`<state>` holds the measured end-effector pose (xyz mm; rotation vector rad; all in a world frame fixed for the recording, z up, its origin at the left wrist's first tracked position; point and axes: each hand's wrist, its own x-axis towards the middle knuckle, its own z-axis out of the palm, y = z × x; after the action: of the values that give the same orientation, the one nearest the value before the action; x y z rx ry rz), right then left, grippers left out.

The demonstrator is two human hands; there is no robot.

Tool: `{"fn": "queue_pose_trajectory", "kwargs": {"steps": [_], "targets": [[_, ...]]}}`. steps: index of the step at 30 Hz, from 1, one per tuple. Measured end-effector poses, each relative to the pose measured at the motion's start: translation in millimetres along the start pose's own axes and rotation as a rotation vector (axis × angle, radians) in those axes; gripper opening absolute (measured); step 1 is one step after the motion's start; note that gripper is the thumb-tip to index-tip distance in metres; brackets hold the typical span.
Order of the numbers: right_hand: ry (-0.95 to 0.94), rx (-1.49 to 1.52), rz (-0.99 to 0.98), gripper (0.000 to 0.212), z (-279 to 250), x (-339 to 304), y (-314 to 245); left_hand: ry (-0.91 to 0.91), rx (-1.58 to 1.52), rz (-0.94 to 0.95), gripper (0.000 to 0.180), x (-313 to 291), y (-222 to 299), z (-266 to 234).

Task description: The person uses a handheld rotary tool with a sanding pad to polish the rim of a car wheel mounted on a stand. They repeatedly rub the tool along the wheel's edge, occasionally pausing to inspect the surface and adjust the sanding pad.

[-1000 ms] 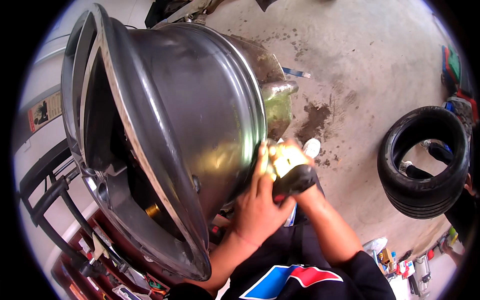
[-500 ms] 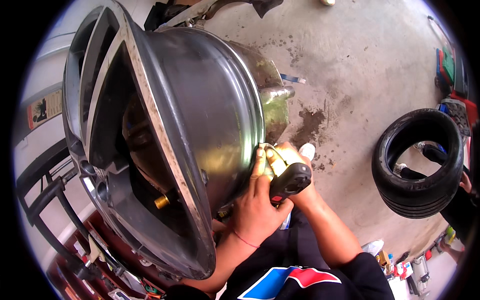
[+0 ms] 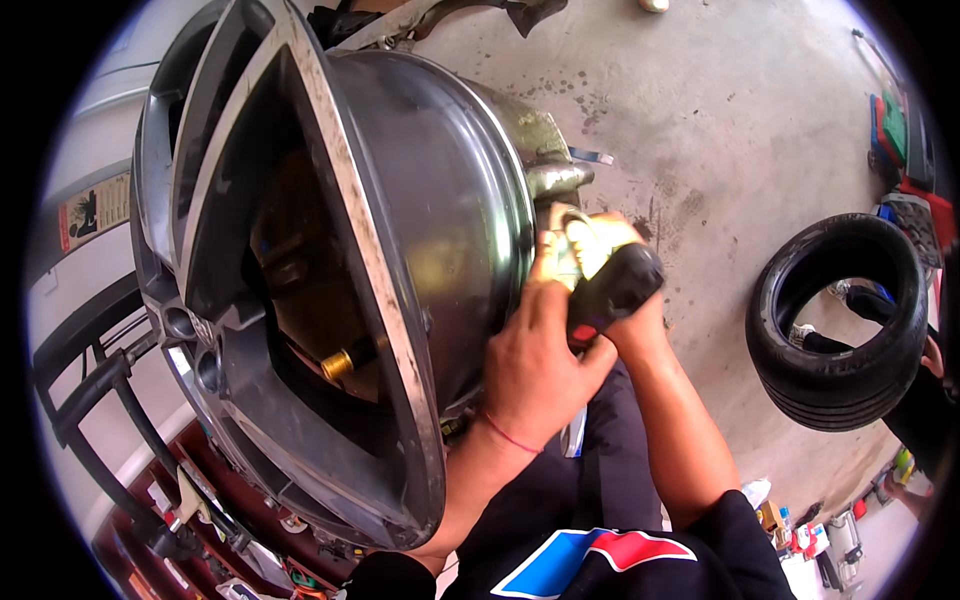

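Note:
A large bare alloy wheel rim [image 3: 430, 170], dark grey with pale-edged spokes, stands on its side at my left. Just off its inner lip, my left hand [image 3: 540, 360] grips a black handheld work light [image 3: 615, 295] with a red spot on it, thumb below and fingers alongside. Bright light falls on the fingers and the lip. Behind the lamp, my right hand [image 3: 625, 235] is closed, its fingertips meeting the left ones around a small pale curved piece whose kind is washed out by glare. The lamp hides most of the right palm.
A gold-coloured valve piece [image 3: 337, 365] shows through the spokes. Behind the rim is a metal machine part [image 3: 560, 180]. On the right a black tyre [image 3: 840, 400] stands beside another person's legs. Black tubular framing [image 3: 90, 400] lies at left; boxes and bottles [image 3: 800, 535] sit lower right.
Both hands and the work light have moved up and to the right in the picture, slightly away from the rim's lip. The rim appears shifted a little to the right.

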<state>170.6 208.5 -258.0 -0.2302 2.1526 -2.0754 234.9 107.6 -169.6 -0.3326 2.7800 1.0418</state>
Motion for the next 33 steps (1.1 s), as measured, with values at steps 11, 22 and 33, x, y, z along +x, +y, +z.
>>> {"fn": "queue_pose_trajectory", "kwargs": {"steps": [11,22,33], "targets": [[-0.005,0.85,0.919,0.017,-26,-107,-20,-0.067,-0.116,0.116,0.053,-92,-11,-4],[0.077,1.184,0.845,0.025,-2,-115,-25,0.157,-0.128,0.219,0.042,-105,-41,-1],[-0.072,1.263,0.97,0.041,2,-107,-37,-0.016,0.079,0.209,0.043,-92,-40,-1]]}}
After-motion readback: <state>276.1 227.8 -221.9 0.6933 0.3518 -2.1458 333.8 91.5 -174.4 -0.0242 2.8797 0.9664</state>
